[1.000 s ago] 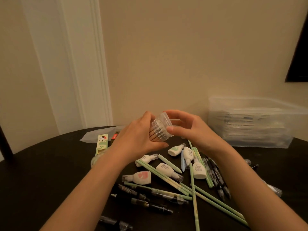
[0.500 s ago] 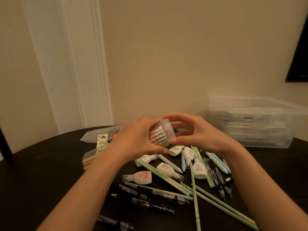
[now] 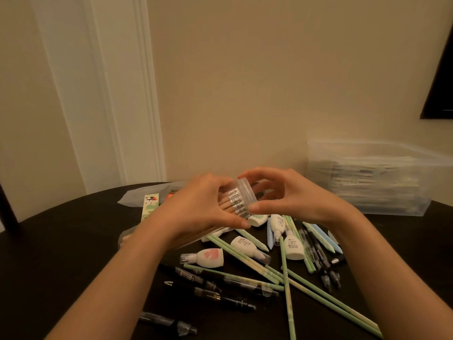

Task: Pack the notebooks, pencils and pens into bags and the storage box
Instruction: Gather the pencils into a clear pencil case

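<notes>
1. Left hand (image 3: 196,213) grips pencil tube (image 3: 239,201) above desk (image 3: 61,253); right hand (image 3: 297,196) fingers (image 3: 264,207) pinch its cap end.
2. Step: probably capping.
3. Next: seat cap squarely, then move tube to storage box (image 3: 372,185), rear right.

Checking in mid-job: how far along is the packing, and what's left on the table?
Done: the storage box by the wall already holds a stack of flat packets. In hand: the left hand grips a clear tube of wooden pencils while the right hand pinches its cap end. Left: green pencils, black pens and small white bottles lie loose on the table.
</notes>
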Tool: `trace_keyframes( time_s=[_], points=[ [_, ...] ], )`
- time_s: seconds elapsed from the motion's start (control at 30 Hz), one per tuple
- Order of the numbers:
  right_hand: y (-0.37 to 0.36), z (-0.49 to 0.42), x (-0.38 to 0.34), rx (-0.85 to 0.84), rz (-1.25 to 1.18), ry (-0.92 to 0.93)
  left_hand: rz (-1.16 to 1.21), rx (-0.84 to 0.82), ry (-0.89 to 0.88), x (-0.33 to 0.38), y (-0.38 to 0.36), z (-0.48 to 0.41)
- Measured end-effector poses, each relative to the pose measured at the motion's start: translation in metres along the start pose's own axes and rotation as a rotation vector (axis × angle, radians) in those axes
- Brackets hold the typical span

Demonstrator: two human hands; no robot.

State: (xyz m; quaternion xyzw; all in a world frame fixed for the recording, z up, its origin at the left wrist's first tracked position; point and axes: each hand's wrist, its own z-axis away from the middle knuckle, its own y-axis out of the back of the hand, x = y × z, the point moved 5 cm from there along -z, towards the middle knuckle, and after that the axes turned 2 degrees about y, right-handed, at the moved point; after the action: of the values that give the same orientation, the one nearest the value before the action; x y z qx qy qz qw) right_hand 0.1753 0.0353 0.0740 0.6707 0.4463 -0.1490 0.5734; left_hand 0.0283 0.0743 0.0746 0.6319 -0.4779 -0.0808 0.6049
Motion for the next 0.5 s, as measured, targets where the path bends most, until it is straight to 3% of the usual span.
trace_keyframes(
  time_s=[0.3,0.5],
  points=[
    [-0.002,-0.005,0.006,0.222,0.229,-0.191,-0.276,0.156,-0.069,0.019,-0.007,-0.002],
    [-0.005,-0.005,0.000,0.157,0.177,0.047,-0.015,0.134,-0.050,0.014,-0.001,-0.002]
  ],
)
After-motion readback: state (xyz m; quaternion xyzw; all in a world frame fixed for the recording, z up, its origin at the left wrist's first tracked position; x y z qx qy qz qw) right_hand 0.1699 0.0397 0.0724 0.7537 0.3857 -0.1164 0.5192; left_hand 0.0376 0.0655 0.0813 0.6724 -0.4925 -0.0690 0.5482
